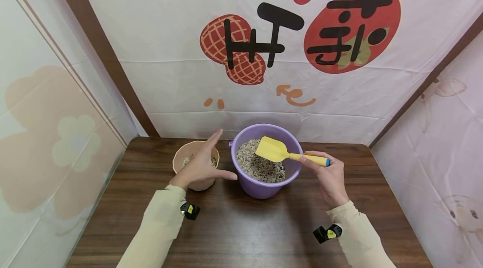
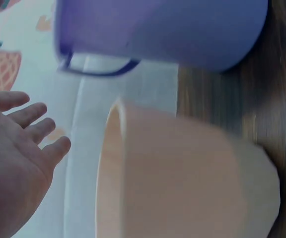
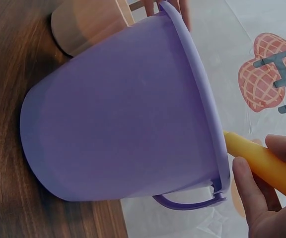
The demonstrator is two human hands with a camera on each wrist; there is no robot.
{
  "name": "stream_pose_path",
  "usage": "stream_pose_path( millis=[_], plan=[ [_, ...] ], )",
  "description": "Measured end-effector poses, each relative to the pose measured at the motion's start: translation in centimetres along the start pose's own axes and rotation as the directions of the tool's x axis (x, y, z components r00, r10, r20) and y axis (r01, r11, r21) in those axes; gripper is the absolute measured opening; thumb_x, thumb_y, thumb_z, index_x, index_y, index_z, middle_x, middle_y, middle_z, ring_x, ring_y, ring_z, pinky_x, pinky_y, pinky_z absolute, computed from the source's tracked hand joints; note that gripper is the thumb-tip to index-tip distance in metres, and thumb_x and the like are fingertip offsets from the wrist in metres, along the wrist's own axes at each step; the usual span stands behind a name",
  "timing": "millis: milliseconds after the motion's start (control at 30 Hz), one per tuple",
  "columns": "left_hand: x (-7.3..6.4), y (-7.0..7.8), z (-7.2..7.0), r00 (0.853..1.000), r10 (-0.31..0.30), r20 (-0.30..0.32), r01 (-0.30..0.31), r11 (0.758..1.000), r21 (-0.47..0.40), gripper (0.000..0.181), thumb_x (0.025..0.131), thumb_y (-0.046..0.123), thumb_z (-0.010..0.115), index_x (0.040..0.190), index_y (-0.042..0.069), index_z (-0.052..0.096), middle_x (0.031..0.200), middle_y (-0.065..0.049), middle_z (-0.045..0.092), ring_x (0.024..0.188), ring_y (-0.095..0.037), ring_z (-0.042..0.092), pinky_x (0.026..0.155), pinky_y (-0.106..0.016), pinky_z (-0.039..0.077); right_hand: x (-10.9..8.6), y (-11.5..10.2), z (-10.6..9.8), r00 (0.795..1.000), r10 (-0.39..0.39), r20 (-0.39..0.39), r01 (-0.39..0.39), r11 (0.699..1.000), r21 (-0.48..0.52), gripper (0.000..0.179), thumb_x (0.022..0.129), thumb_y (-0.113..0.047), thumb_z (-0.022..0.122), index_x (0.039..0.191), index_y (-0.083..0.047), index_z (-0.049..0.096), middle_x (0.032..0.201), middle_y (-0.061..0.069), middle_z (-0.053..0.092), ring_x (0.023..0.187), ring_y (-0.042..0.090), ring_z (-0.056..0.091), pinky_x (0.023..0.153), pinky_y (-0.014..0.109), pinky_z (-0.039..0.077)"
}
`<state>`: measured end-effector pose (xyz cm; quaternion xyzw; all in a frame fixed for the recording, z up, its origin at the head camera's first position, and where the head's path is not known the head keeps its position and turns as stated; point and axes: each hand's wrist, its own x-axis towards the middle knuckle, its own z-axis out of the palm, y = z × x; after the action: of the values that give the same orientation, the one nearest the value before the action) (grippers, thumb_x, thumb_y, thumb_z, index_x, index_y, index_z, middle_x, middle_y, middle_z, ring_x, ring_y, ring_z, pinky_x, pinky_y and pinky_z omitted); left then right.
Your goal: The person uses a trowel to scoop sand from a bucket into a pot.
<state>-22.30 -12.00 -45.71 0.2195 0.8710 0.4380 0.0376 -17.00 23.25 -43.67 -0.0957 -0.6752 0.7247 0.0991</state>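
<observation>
A purple bucket (image 1: 260, 190), part filled with pale gritty granules (image 1: 250, 163), stands near the back of the table. Over its opening, a yellow toy shovel (image 1: 271, 149) is held by my right hand (image 1: 328, 175), whose fingers and thumb grip the handle (image 3: 262, 161). My left hand (image 1: 201, 165) hovers above a peach flowerpot (image 1: 185, 150), fingers straight and thumb spread toward the bucket. Nothing is in that hand. Some granules lie inside the pot, partly hidden by the hand. In the left wrist view the pot's side (image 2: 182, 178) is close below the palm.
Both containers stand on a dark wooden table (image 1: 226, 234). Right behind the table hangs a white printed cloth (image 1: 170, 79), with more cloth walls at left and right. The bucket's purple handle (image 3: 187, 204) hangs down at its side.
</observation>
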Motion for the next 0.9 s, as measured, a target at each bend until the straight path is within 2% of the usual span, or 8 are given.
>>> stream_pose_path(
  millis=[167,267,333,400,500,633,800,900],
  plan=[
    [1.1,0.6,1.6,0.999,-0.017,0.049,0.018,1.0,-0.013,0.144,0.056,0.063,0.094,0.165,0.023,0.008,0.17,-0.003,0.007,0.154,-0.026,0.011,0.118,-0.054,0.025,0.0,0.0,0.1,1.0,0.0,0.003,0.001,1.0,-0.017,0.035,0.081,-0.006,0.087,0.109,0.008,0.073,0.096,0.008,0.075,0.082,0.016,0.072,0.075,0.03,0.06],
    [1.6,0.6,2.4,0.998,-0.032,0.06,0.034,0.998,-0.043,0.145,0.054,0.061,0.095,0.165,0.026,0.008,0.17,-0.001,0.007,0.154,-0.022,0.009,0.12,-0.053,0.022,0.1,-0.1,0.1,1.0,0.001,0.005,-0.001,1.0,-0.022,0.039,0.081,-0.007,0.087,0.112,0.011,0.071,0.097,0.008,0.075,0.084,0.016,0.072,0.076,0.03,0.06],
    [1.9,0.6,2.8,0.997,-0.041,0.063,0.047,0.994,-0.094,0.146,0.053,0.056,0.098,0.165,0.027,0.008,0.17,0.0,0.006,0.154,-0.021,0.008,0.12,-0.052,0.02,0.1,-0.1,0.1,1.0,0.002,0.003,-0.002,1.0,-0.026,0.04,0.081,-0.007,0.087,0.112,0.011,0.071,0.097,0.008,0.075,0.084,0.016,0.072,0.076,0.03,0.06],
    [2.1,0.6,3.1,0.996,-0.054,0.064,0.063,0.987,-0.147,0.147,0.052,0.052,0.1,0.165,0.028,0.009,0.169,0.002,0.007,0.153,-0.018,0.009,0.121,-0.051,0.018,0.2,-0.1,0.1,1.0,0.005,0.001,-0.005,1.0,-0.027,0.039,0.081,-0.007,0.087,0.111,0.01,0.071,0.097,0.008,0.075,0.084,0.015,0.071,0.076,0.029,0.059],
    [2.2,0.6,3.3,0.996,-0.064,0.063,0.075,0.98,-0.182,0.148,0.05,0.05,0.101,0.164,0.028,0.011,0.169,0.003,0.009,0.152,-0.017,0.011,0.121,-0.05,0.018,0.1,0.0,0.2,1.0,0.002,-0.003,-0.002,0.999,-0.035,0.036,0.08,-0.007,0.088,0.109,0.008,0.073,0.097,0.009,0.074,0.084,0.015,0.07,0.075,0.028,0.059],
    [2.3,0.3,3.5,0.997,-0.051,0.057,0.059,0.985,-0.163,0.147,0.05,0.051,0.101,0.165,0.026,0.012,0.169,0.001,0.01,0.152,-0.019,0.013,0.12,-0.05,0.02,0.1,-0.1,0.2,1.0,-0.01,-0.007,0.009,0.999,-0.049,0.038,0.08,-0.007,0.088,0.11,0.01,0.072,0.097,0.01,0.074,0.083,0.016,0.068,0.073,0.027,0.059],
    [2.4,0.1,3.6,0.997,-0.051,0.05,0.059,0.985,-0.165,0.147,0.05,0.05,0.101,0.164,0.027,0.014,0.169,0.0,0.012,0.152,-0.019,0.015,0.12,-0.05,0.02,0.2,-0.1,0.2,0.999,-0.054,0.011,0.055,0.985,-0.163,0.039,0.081,-0.01,0.088,0.111,0.009,0.073,0.097,0.014,0.072,0.08,0.014,0.064,0.068,0.024,0.056],
    [2.4,0.2,3.7,0.998,-0.054,0.043,0.06,0.983,-0.174,0.147,0.049,0.049,0.102,0.164,0.027,0.015,0.168,0.002,0.013,0.151,-0.019,0.016,0.12,-0.049,0.02,0.3,-0.3,0.4,0.991,-0.125,0.053,0.135,0.947,-0.291,0.034,0.081,-0.012,0.088,0.108,0.005,0.076,0.099,0.017,0.071,0.076,0.014,0.061,0.063,0.023,0.054]
  ],
)
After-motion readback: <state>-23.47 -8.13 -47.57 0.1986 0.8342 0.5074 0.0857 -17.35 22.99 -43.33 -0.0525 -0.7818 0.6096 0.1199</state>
